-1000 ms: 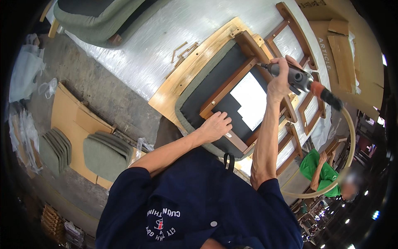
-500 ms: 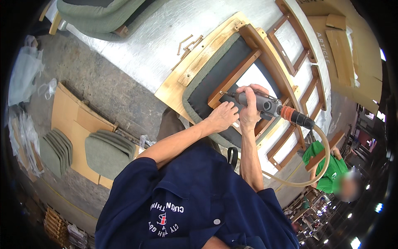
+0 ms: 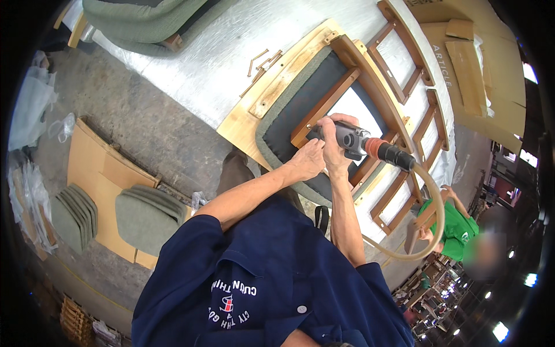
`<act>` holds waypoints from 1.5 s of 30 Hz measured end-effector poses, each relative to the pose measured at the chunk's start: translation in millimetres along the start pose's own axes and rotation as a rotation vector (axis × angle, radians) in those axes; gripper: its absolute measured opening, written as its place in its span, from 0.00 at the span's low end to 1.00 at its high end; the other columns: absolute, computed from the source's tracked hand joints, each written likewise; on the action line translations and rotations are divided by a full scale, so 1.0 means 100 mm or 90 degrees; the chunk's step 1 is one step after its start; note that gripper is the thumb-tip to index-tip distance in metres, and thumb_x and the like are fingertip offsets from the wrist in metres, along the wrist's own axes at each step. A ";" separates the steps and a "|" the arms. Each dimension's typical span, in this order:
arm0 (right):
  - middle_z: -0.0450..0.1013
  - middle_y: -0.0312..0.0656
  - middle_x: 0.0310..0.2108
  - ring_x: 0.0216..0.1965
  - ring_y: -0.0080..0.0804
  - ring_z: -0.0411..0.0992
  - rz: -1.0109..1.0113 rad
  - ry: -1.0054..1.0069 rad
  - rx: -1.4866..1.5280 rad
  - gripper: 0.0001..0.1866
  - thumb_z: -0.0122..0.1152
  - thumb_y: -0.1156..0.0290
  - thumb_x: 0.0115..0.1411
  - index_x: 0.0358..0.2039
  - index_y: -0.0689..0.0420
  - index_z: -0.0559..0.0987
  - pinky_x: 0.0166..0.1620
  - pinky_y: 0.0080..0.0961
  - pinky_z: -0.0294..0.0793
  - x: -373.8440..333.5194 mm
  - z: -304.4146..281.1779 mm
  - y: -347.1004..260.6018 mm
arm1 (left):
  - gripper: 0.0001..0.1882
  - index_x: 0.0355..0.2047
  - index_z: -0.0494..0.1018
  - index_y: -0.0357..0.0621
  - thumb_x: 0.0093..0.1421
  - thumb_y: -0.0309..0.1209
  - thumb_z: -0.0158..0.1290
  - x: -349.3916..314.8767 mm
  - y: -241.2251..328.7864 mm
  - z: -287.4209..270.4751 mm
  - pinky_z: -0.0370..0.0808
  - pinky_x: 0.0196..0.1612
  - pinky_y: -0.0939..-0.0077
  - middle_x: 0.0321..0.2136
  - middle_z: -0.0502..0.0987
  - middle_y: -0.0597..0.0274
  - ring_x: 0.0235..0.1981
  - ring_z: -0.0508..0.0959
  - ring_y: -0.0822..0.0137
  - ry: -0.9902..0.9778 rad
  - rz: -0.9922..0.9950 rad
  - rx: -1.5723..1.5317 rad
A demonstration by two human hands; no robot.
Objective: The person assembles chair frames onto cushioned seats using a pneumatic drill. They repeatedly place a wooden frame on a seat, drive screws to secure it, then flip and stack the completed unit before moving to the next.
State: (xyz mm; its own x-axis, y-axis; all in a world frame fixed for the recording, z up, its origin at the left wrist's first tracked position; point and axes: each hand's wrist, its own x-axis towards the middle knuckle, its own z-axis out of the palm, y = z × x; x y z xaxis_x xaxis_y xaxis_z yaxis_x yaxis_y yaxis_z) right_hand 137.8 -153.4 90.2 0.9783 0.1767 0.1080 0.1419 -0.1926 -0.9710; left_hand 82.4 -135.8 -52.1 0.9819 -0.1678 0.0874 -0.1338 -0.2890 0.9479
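My right hand is wrapped round a grey air screwdriver with an orange collar and a hose. The driver lies tilted, its nose at the near-left corner of a brown wooden chair frame. My fingers hide most of the bit and the screw there. Beside the nose, my left hand is closed with its fingertips pressed together; what they pinch, if anything, is hidden. Under the frame lies an upturned grey-green chair seat with a black underside, resting on a light wooden jig.
Several loose bolts lie on the silvery table beyond the jig. More brown frames stand to the right. Seat pads are stacked on cardboard at left. The hose loops at right, near a person in green.
My right hand and the driver have shifted left, and the driver's nose is closer to the frame corner. The hose moved along with it. The person in green has moved a wooden piece.
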 end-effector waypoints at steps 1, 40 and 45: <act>0.79 0.44 0.30 0.34 0.29 0.79 0.005 -0.011 0.001 0.10 0.64 0.79 0.61 0.42 0.61 0.74 0.40 0.29 0.80 0.01 0.00 0.00 | 0.17 0.51 0.70 0.44 0.62 0.32 0.53 -0.01 -0.03 0.02 0.67 0.58 0.53 0.49 0.74 0.49 0.53 0.73 0.48 -0.013 -0.039 -0.060; 0.78 0.39 0.30 0.32 0.27 0.76 0.028 0.579 -0.030 0.03 0.65 0.76 0.57 0.29 0.60 0.79 0.44 0.30 0.76 -0.96 -1.97 0.27 | 0.22 0.43 0.81 0.51 0.44 0.28 0.69 0.09 0.34 -0.33 0.73 0.51 0.63 0.40 0.78 0.67 0.46 0.75 0.61 -0.147 0.145 0.370; 0.78 0.36 0.25 0.31 0.24 0.76 0.026 0.502 -0.053 0.05 0.65 0.77 0.56 0.24 0.59 0.79 0.42 0.28 0.76 -0.92 -1.95 0.22 | 0.21 0.43 0.81 0.51 0.45 0.29 0.70 0.10 0.37 -0.33 0.73 0.50 0.64 0.41 0.78 0.67 0.46 0.75 0.61 -0.152 0.144 0.377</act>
State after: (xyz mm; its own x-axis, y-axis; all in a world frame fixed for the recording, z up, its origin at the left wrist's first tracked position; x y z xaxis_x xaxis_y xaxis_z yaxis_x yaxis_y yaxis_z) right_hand 79.8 -361.9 100.1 0.7970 -0.5615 0.2226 0.0844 -0.2615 -0.9615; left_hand 91.4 -116.7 -6.0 0.8735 -0.4693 0.1296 -0.4504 -0.6781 0.5808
